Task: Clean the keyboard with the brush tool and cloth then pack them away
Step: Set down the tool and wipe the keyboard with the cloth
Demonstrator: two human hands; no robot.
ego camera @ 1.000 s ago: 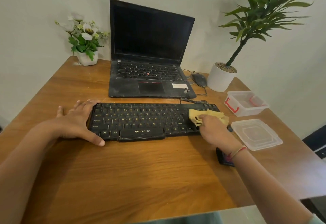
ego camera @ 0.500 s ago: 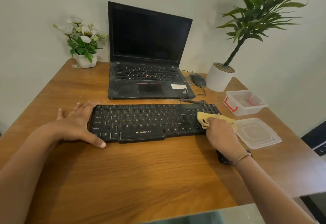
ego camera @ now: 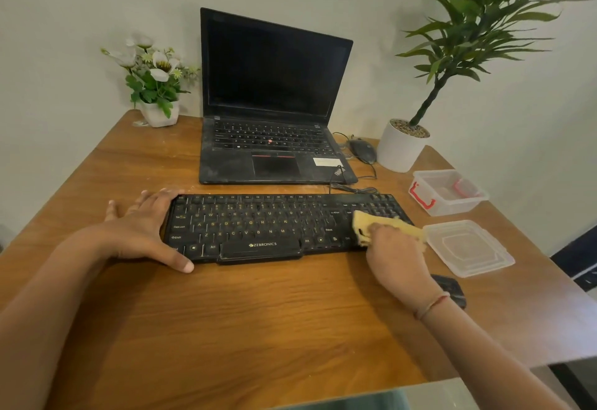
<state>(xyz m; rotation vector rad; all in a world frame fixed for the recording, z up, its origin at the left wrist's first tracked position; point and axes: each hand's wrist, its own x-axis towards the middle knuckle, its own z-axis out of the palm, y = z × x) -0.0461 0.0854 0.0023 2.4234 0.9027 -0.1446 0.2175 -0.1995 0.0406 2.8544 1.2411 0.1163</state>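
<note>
A black keyboard (ego camera: 258, 225) lies across the middle of the wooden table (ego camera: 258, 329). My left hand (ego camera: 142, 228) rests flat against its left end, thumb along the front edge, holding nothing. My right hand (ego camera: 397, 254) presses a yellow cloth (ego camera: 365, 223) onto the keys at the keyboard's right end. A dark object (ego camera: 452, 290), possibly the brush tool, lies on the table behind my right wrist and is partly hidden. To the right stand a clear plastic box (ego camera: 449, 193) with red clips and its loose lid (ego camera: 468, 248).
An open black laptop (ego camera: 274, 102) stands behind the keyboard, with a wired mouse (ego camera: 363, 149) to its right. A white pot of flowers (ego camera: 158, 112) is at the back left, a tall potted plant (ego camera: 402, 147) at the back right. The table's right edge runs close to the lid.
My right hand slid the cloth rightward along the keys, then back a little to the left. My left hand stayed on the keyboard's left end.
</note>
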